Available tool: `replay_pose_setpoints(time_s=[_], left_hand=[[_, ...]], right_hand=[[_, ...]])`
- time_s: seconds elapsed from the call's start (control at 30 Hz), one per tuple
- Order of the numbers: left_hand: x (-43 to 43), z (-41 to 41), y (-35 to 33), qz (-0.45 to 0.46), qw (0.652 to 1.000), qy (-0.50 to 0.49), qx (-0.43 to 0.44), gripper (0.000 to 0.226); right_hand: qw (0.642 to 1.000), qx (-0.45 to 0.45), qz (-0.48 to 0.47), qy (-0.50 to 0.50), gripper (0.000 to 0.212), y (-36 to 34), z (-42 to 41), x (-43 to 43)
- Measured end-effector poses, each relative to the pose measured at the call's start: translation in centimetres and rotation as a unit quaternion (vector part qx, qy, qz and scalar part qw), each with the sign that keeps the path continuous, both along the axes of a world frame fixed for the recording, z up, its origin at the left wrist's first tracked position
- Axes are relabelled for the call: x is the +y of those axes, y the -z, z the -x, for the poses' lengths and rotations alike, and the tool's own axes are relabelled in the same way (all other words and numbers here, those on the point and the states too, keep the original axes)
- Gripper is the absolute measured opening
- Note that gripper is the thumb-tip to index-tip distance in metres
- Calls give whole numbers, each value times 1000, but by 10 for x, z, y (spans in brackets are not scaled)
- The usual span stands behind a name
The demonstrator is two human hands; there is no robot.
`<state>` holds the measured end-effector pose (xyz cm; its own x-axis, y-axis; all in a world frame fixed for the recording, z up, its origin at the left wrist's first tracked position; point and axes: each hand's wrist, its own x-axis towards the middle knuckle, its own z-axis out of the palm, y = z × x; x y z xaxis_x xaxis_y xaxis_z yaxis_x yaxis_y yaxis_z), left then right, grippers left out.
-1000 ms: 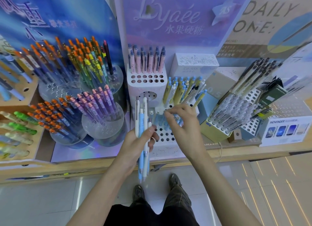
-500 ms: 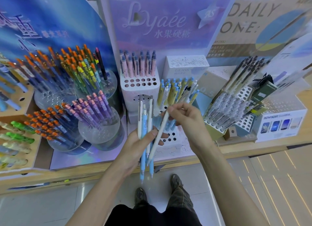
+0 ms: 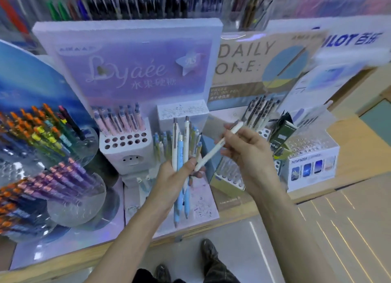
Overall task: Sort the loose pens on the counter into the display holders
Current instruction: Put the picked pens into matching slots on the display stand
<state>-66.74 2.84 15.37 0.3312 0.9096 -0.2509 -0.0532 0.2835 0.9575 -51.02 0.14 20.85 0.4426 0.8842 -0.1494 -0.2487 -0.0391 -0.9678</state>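
Note:
My left hand (image 3: 176, 177) grips a bundle of white and light-blue pens (image 3: 179, 155) upright in front of the display. My right hand (image 3: 249, 149) pinches one cream white pen (image 3: 220, 146), held slanted with its lower tip close to my left thumb. Behind the hands stands a white block holder (image 3: 127, 144) with pink pens in its back rows and empty holes in front. A lower holder with blue and yellow pens (image 3: 164, 143) sits just behind the bundle, partly hidden by it.
Round clear holders with orange and purple pens (image 3: 61, 177) fill the left. A slanted rack of grey pens (image 3: 260, 113) and a Pathfinder box (image 3: 311, 166) stand at the right. The wooden counter edge (image 3: 211, 225) runs below, with floor and my shoes beneath.
My right hand drew one cream pen out of the left-hand bundle and lifted it up to the right. The camera tilted upward, so the display looks lower.

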Motion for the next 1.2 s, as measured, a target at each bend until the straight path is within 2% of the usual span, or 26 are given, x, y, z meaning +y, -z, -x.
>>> replay_pose_setpoints(time_s=[0.07, 0.13, 0.23, 0.3, 0.47, 0.57, 0.67, 0.83, 0.97, 1.1, 1.2], left_hand=[[5, -17, -5, -19, 1000, 15, -8, 15], [10, -32, -9, -30, 999, 22, -11, 20], [18, -54, -12, -30, 999, 13, -33, 21], [22, -66, -14, -33, 998, 10, -45, 22], [23, -87, -13, -42, 998, 13, -37, 27], [23, -96, -11, -31, 998, -4, -48, 36], [23, -101, -10, -32, 999, -7, -42, 27], [23, -106, -8, -21, 998, -25, -50, 29], [21, -107, -7, -14, 998, -15, -58, 36], [18, -105, -8, -19, 998, 0, -62, 38], [16, -105, -8, -14, 997, 5, -75, 39]], right_hand=[[995, -58, -45, 62, 9, -13, -29, 2], [978, -155, -65, 123, 10, -20, -59, 2], [939, -289, -42, 183, 26, -15, -99, 6], [923, -335, -15, 189, 29, -5, -119, 13], [907, -391, 25, 155, 33, 22, -143, 30], [910, -392, 29, 129, 27, 34, -152, 36], [910, -397, 31, 117, 25, 42, -158, 36], [907, -413, 19, 80, 15, 43, -162, 35], [870, -493, -2, 2, 11, 45, -161, 36], [886, -460, 40, 31, 24, 52, -170, 44], [898, -435, 60, 36, 17, 54, -172, 50]])
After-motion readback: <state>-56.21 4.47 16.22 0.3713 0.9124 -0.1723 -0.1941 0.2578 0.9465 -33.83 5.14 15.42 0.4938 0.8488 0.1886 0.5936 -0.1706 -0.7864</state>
